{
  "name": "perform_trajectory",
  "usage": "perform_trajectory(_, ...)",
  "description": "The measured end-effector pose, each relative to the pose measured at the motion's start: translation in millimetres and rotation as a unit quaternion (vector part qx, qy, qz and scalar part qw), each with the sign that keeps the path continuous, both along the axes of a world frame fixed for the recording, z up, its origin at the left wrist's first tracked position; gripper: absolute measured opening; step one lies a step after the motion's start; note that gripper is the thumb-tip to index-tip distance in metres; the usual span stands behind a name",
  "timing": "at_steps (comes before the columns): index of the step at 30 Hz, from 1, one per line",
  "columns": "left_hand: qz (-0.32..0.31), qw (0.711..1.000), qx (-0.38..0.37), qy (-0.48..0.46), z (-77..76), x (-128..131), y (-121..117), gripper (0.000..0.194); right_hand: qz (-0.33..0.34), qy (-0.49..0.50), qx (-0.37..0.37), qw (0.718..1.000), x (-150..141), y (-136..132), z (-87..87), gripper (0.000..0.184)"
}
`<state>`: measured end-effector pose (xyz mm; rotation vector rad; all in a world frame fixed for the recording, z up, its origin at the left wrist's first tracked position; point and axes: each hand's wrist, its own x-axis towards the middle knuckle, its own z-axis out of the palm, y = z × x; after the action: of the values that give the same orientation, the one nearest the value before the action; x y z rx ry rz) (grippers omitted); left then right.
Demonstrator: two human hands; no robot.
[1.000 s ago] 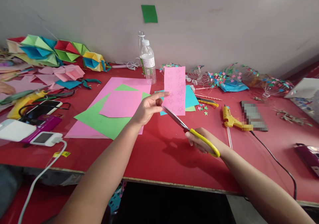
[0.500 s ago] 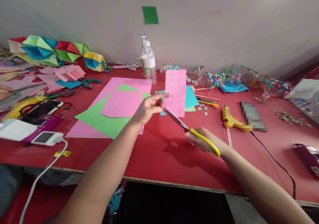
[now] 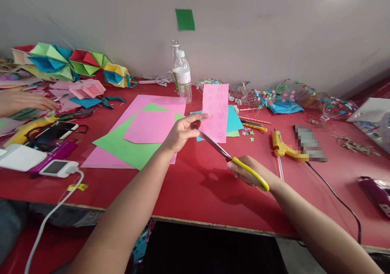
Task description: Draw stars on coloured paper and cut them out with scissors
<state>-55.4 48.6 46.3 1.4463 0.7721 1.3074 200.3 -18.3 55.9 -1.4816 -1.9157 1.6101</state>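
My left hand (image 3: pixel 184 131) pinches the left edge of a pink paper strip (image 3: pixel 215 111), which stands upright above the table and bears several drawn stars. My right hand (image 3: pixel 246 170) grips yellow-handled scissors (image 3: pixel 248 172). Their blades point up and left, with the tips near my left fingertips at the strip's lower left edge. Whether the blades are on the paper I cannot tell. Behind the strip lies a blue paper sheet (image 3: pixel 234 119). Pink and green sheets are stacked to the left, topped by a pink sheet (image 3: pixel 149 126).
Bottles (image 3: pixel 183 79) stand by the wall. To the right lie a box cutter (image 3: pixel 255 126), small paper stars (image 3: pixel 251 133) and a yellow glue gun (image 3: pixel 284 148) with a cord. At left, another person's hand (image 3: pixel 24 102) is over paper scraps, near phones and a white cable (image 3: pixel 45 221).
My hands, the scissors and the pink strip hold almost still. At the left, the other person's hand has reached farther in over the scraps.
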Motion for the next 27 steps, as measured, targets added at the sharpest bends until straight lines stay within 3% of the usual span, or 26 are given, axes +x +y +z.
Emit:
perform_trajectory(9,0.029,0.999,0.016,-0.022,-6.7,5.5,0.7,0.049,-0.001,0.039,-0.020,0.999,1.0,3.0,-6.5,0.058)
perform_trajectory(18,0.177,0.981,0.065,-0.047,-16.1,21.8,-2.8,0.030,-0.015,0.105,-0.036,0.994,-1.6,0.1,-22.5,0.061)
perform_trajectory(22,0.221,0.971,0.063,-0.069,-16.0,25.1,-4.2,0.024,-0.010,0.102,-0.024,0.994,-4.5,-2.7,-19.8,0.060)
perform_trajectory(27,0.223,0.970,0.053,-0.084,-13.2,25.0,-4.3,0.026,-0.005,0.089,-0.012,0.996,-7.5,-5.1,-12.8,0.061)
